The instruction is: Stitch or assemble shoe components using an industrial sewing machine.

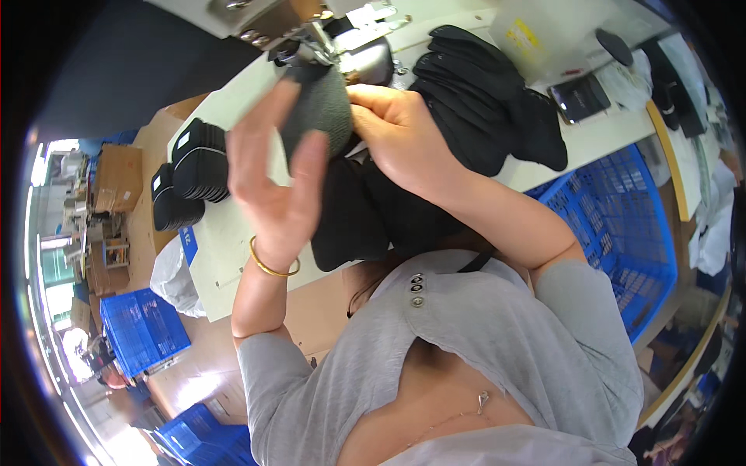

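A dark grey textured fabric piece (325, 116) stands up at the sewing machine's (311, 43) needle area, its upper end under the metal parts. My right hand (404, 140) pinches the right edge of this piece between thumb and fingers. At its left side is my left hand (268, 182), blurred, with fingers and thumb spread apart; I cannot tell whether the thumb touches the fabric. Below both hands, black fabric pieces (350, 217) hang over the table's near edge and across my lap.
Black fabric pieces (474, 101) lie heaped on the white table (221, 268), right of the machine. Stacked black pieces (200, 159) stand at the left edge. A phone (579, 99) lies at the right. Blue crates (622, 225) stand beside the table, with a carton (118, 177) farther left.
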The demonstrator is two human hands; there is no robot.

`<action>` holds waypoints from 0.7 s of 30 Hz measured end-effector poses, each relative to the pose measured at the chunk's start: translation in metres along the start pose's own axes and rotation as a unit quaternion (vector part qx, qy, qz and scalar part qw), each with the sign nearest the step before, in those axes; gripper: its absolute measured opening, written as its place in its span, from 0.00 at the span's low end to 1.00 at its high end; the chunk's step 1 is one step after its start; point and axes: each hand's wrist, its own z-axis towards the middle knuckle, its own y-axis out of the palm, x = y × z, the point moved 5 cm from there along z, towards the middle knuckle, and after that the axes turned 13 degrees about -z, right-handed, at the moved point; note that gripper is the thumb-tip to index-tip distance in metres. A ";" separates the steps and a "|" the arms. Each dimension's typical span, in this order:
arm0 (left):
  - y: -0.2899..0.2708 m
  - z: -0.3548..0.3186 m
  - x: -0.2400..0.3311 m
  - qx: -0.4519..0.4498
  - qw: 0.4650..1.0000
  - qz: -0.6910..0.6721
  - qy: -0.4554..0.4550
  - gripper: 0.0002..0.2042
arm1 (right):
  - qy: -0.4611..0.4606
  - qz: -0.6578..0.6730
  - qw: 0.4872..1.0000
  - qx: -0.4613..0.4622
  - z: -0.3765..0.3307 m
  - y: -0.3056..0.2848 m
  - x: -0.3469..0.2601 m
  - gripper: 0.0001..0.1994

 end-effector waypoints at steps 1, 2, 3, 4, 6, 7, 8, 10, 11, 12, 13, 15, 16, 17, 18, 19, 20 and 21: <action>-0.002 -0.006 -0.011 0.075 0.995 -0.045 -0.052 0.25 | 0.007 0.012 1.000 -0.002 0.002 0.002 0.004 0.09; -0.002 -0.011 -0.021 0.148 0.979 -0.089 -0.105 0.28 | 0.013 0.023 1.000 -0.003 0.002 0.002 0.008 0.10; -0.003 -0.018 -0.038 0.175 0.947 -0.179 -0.203 0.29 | 0.016 0.019 1.000 0.004 0.000 -0.002 0.009 0.10; -0.002 -0.024 -0.054 0.195 0.896 -0.266 -0.297 0.31 | 0.011 -0.006 1.000 -0.010 -0.002 -0.004 0.009 0.09; -0.006 -0.029 -0.077 0.217 0.825 -0.371 -0.369 0.24 | 0.009 -0.034 0.999 -0.022 -0.012 -0.011 0.001 0.10; -0.002 -0.033 -0.091 0.177 0.766 -0.460 -0.412 0.21 | 0.021 -0.065 0.997 -0.024 -0.022 -0.016 -0.010 0.11; 0.006 -0.037 -0.097 0.134 0.696 -0.543 -0.450 0.18 | 0.033 -0.097 0.994 -0.026 -0.030 -0.022 -0.016 0.13; 0.016 -0.017 -0.091 0.117 0.707 -0.539 -0.443 0.13 | -0.049 -0.093 0.993 0.049 -0.044 -0.043 0.000 0.15; 0.019 -0.008 -0.095 0.099 0.734 -0.500 -0.448 0.12 | -0.044 -0.126 0.989 0.062 -0.054 -0.059 0.004 0.14; 0.018 0.000 -0.102 0.084 0.760 -0.459 -0.453 0.12 | -0.037 -0.158 0.984 0.071 -0.064 -0.076 0.003 0.15; 0.015 0.012 -0.106 0.085 0.780 -0.452 -0.424 0.12 | -0.059 -0.238 0.963 0.108 -0.071 -0.093 0.001 0.15; 0.003 0.029 -0.143 0.145 0.808 -0.438 -0.367 0.15 | -0.090 -0.390 0.905 0.146 -0.084 -0.121 -0.003 0.17; -0.019 0.033 -0.167 0.206 0.817 -0.422 -0.333 0.18 | -0.107 -0.454 0.873 0.144 -0.089 -0.129 -0.007 0.18; -0.011 0.039 -0.186 0.153 0.876 -0.333 -0.314 0.20 | -0.093 -0.513 0.841 0.146 -0.097 -0.146 -0.001 0.20; -0.027 0.040 -0.187 0.112 0.926 -0.218 -0.286 0.23 | -0.095 -0.554 0.816 0.136 -0.100 -0.155 0.000 0.21; -0.025 0.035 -0.201 0.085 0.929 -0.102 -0.345 0.34 | -0.074 -0.609 0.781 0.121 -0.106 -0.165 0.003 0.23; -0.023 0.019 -0.205 0.085 0.929 -0.103 -0.345 0.34 | -0.073 -0.610 0.780 0.121 -0.110 -0.173 0.003 0.23; -0.010 0.007 -0.175 0.030 0.945 -0.003 -0.327 0.38 | -0.051 -0.653 0.749 0.103 -0.117 -0.183 0.007 0.23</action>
